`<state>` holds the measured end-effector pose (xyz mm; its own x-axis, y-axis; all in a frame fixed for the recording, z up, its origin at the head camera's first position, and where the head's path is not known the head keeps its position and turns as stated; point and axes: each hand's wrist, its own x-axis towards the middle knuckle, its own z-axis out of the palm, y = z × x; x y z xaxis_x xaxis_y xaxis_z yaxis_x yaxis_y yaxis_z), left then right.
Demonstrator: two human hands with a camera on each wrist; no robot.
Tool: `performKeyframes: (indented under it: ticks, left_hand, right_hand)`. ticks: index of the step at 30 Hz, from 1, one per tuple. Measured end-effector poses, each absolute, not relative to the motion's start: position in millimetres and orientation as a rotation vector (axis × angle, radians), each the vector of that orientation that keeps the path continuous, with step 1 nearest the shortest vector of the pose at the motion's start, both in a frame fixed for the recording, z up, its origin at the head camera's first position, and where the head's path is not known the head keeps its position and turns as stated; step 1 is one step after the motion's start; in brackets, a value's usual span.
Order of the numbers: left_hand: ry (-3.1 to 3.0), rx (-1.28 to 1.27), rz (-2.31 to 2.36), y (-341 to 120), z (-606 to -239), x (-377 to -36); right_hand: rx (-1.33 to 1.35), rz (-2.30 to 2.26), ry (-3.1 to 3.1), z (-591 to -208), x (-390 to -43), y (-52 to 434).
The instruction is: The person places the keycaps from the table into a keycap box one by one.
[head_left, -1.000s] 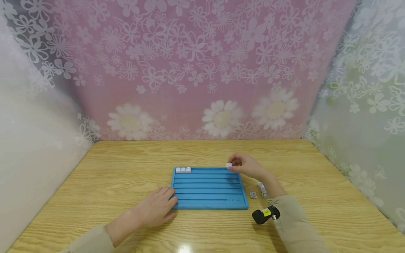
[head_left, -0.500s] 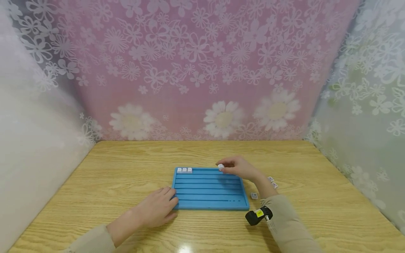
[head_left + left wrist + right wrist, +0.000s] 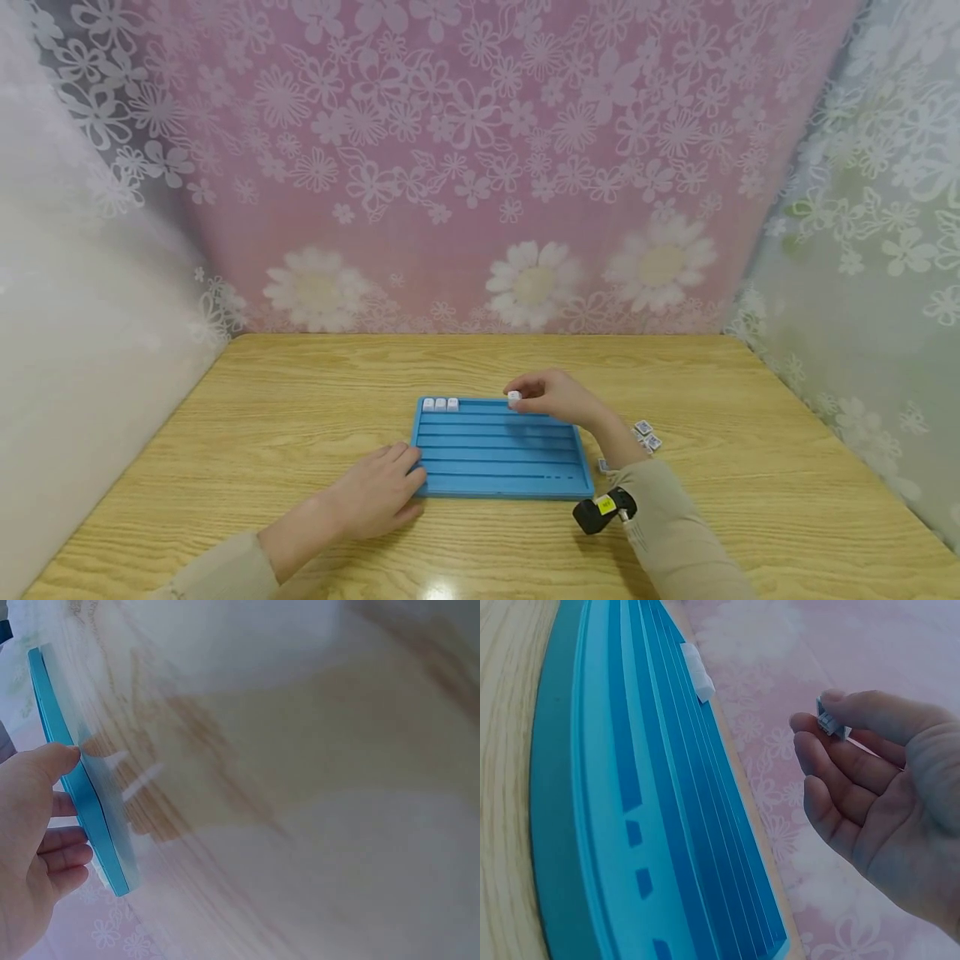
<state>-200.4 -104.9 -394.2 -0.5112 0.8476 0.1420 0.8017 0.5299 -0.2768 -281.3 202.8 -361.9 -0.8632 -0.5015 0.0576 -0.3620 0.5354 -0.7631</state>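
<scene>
wood-grain table [image 3: 300,392] carries the whole arrangement, enclosed by flowered curtains [image 3: 465,167] behind and at both sides. left hand [image 3: 375,492] lies flat on the table, fingers straight and relaxed, fingertips touching the near-left edge of the blue tray [image 3: 498,479]; the left wrist view shows the thumb [image 3: 56,759] resting against the tray's rim [image 3: 90,806] and the other fingers beyond it. the tray is a shallow rectangle divided by long raised ridges into parallel grooves that run left to right. its farthest groove holds three small white tiles [image 3: 440,404], side by side and touching, at the left end; the grooves nearer the person show no tiles in the head view. right hand [image 3: 558,397] hovers over the far edge of the tray, right of centre, pinching one small white tile [image 3: 514,398] between thumb and forefinger; in the right wrist view the tile [image 3: 831,721] sits at the fingertips, above the tray [image 3: 667,847] and apart from it, with the remaining fingers loosely curled below. several loose tiles [image 3: 647,435] lie on the table just right of the tray, beyond the right forearm. black wrist-worn camera [image 3: 597,512] with a yellow label shows at the right sleeve.
</scene>
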Motion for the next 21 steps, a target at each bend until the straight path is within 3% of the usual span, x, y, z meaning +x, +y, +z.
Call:
performKeyframes:
  ticks: [21]
  left_hand:
    - [-2.477,-1.390,0.240,-106.7,-396.9,-201.8]
  right_hand:
    - [-0.784,-1.337,2.486,-366.6,-286.2,179.0]
